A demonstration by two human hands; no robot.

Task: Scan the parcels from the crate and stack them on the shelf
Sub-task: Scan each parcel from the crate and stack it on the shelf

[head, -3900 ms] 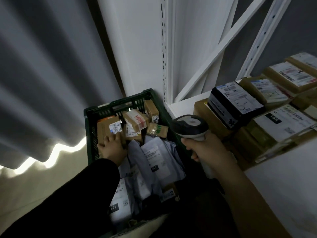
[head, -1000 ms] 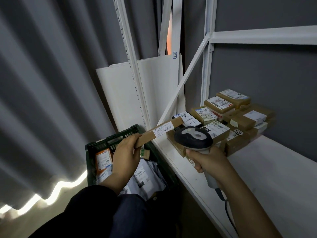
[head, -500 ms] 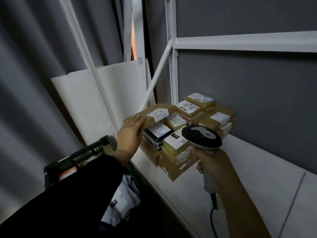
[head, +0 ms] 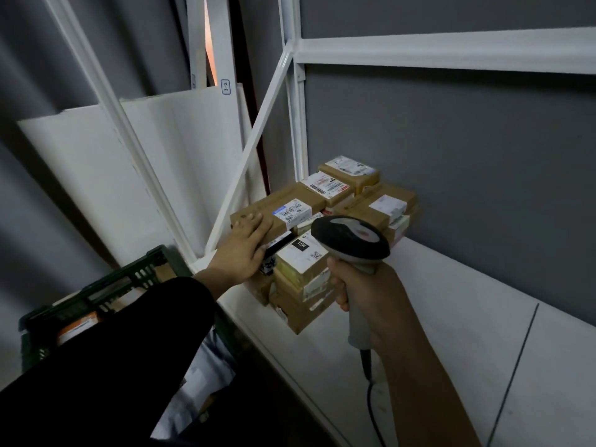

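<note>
Across the right half, a white metal shelving frame (head: pixel 419 53) with a broad white shelf board (head: pixel 451 317), set against a grey wall (head: pixel 451 156). Behind the frame on the left, tall white flat panels (head: pixel 80 162) leaning upright. Low on the left, by the shelf's end, a dark green slatted plastic crate (head: pixel 106 291), partly hidden by a black sleeve (head: pixel 113 366), with grey plastic mailer bags (head: pixel 206 375) inside. At the left end of the shelf board, a stack of brown cardboard parcels (head: pixel 306 285) with white labels. On top of that stack, at its near-left side, a long flat brown cardboard parcel (head: pixel 280 204) with a white barcode label, lying level. Left hand (head: pixel 242 250) laid palm-down on that parcel's near end, fingers straight, not curled round it. Right hand (head: pixel 364 295) wrapped round the pale handle of a grey-and-black handheld barcode scanner (head: pixel 351 237), held upright just in front of the stack. From the handle's base, a thin dark cable (head: pixel 371 398) hanging down.
</note>
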